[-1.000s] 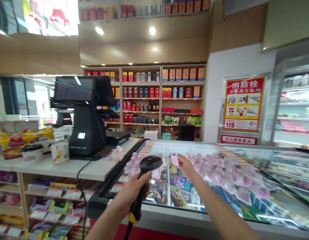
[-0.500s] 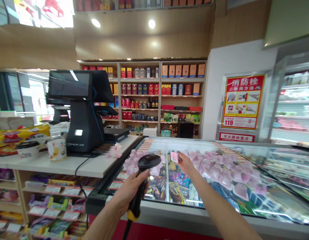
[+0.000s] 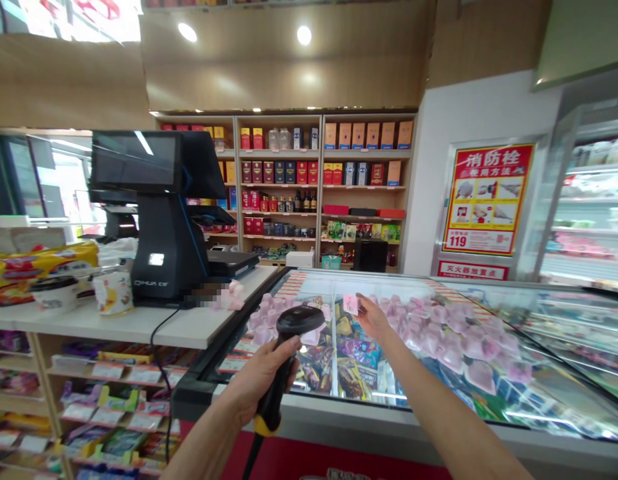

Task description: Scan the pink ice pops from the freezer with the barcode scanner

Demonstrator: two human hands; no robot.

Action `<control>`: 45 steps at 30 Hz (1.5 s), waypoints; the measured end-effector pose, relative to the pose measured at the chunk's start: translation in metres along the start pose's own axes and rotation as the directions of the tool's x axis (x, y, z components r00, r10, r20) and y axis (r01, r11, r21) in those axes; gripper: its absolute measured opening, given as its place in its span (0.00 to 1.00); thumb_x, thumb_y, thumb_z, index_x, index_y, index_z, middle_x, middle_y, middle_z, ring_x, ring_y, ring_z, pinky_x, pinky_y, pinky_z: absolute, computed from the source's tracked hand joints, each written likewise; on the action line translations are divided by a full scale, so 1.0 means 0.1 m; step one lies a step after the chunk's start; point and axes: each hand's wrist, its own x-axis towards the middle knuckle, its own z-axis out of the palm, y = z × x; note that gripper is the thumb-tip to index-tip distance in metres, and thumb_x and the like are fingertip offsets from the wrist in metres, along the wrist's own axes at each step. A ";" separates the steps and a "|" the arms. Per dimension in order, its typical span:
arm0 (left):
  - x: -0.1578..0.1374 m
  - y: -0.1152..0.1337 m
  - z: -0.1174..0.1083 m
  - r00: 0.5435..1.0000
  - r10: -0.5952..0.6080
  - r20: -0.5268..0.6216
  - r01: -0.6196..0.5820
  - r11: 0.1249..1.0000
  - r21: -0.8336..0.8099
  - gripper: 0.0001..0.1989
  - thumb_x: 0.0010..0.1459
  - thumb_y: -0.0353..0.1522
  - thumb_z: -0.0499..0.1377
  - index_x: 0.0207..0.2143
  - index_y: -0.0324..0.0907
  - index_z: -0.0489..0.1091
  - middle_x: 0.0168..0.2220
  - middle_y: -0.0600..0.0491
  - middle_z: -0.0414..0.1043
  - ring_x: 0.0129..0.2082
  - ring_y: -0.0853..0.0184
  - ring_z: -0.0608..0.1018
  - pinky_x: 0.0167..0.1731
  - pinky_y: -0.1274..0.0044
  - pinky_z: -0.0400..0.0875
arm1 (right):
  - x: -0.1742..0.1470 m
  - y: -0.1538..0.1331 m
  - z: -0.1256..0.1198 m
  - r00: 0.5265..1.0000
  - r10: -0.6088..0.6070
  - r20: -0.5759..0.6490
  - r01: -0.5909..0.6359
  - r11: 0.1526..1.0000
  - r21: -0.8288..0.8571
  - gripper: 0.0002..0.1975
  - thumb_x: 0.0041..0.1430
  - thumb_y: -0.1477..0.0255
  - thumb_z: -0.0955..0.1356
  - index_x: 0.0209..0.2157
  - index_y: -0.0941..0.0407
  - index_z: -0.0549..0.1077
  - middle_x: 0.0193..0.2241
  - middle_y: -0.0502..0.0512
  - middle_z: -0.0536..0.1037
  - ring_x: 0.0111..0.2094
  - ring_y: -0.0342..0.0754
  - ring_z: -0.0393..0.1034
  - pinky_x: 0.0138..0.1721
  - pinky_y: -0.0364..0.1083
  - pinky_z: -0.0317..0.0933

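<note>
My left hand (image 3: 266,377) is wrapped round the grip of a black and yellow barcode scanner (image 3: 299,320), whose head points away to the right. A cable runs down from its handle. Between the fingertips of my right hand (image 3: 373,317) is a small pink cup (image 3: 351,305) with a white label on its near side. Beneath both hands is the glass top of a chest freezer (image 3: 309,412). Many similar pale pink cups (image 3: 451,333) are spread on the glass to the right, and a smaller group (image 3: 263,317) lies left, partly behind the scanner.
On the white counter (image 3: 189,333) at left stand a cash register (image 3: 161,233), a paper cup (image 3: 113,293) and yellow snack packs (image 3: 43,267). Snack shelves (image 3: 109,400) are below. Wrapped goods (image 3: 359,367) show through the freezer glass. Boxed bottles fill the back shelves (image 3: 279,173).
The view has tilted slightly downward. Both hands keep nearly the same place, with the scanner and the pink cup still held.
</note>
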 end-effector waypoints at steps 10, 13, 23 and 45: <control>-0.19 0.06 0.08 0.999 0.000 0.033 0.000 1.000 0.000 0.15 0.44 0.42 0.56 0.25 0.39 0.61 0.16 0.58 0.63 0.14 0.77 0.64 0.15 0.83 0.56 | 0.02 -0.02 -0.05 0.998 -0.021 -0.052 0.021 1.000 0.011 0.06 0.40 0.76 0.66 0.25 0.56 0.68 0.17 0.46 0.71 0.22 0.41 0.65 0.26 0.41 0.61; -0.28 0.08 0.13 0.996 -0.013 0.087 0.015 1.000 -0.026 0.14 0.44 0.41 0.56 0.26 0.39 0.62 0.16 0.59 0.63 0.14 0.76 0.64 0.15 0.83 0.55 | 0.04 -0.03 -0.07 0.999 -0.021 -0.039 0.022 0.999 0.027 0.06 0.39 0.75 0.67 0.25 0.55 0.68 0.18 0.46 0.71 0.23 0.41 0.66 0.26 0.42 0.61; -0.12 0.03 -0.02 0.999 -0.047 0.005 0.048 0.998 -0.039 0.15 0.42 0.42 0.57 0.25 0.39 0.62 0.16 0.58 0.64 0.15 0.76 0.65 0.16 0.83 0.57 | 0.00 0.03 -0.08 0.991 -0.126 -0.048 0.114 0.975 -0.192 0.08 0.37 0.71 0.67 0.26 0.55 0.70 0.18 0.46 0.71 0.22 0.41 0.63 0.24 0.41 0.57; 0.30 -0.01 -0.14 0.995 -0.032 -0.095 0.028 0.999 -0.036 0.16 0.42 0.43 0.57 0.24 0.40 0.62 0.15 0.59 0.62 0.14 0.75 0.64 0.15 0.83 0.56 | 0.27 -0.01 -0.50 0.828 -0.543 0.143 0.253 0.133 -0.958 0.11 0.40 0.76 0.67 0.31 0.53 0.71 0.33 0.57 0.71 0.43 0.53 0.58 0.47 0.51 0.44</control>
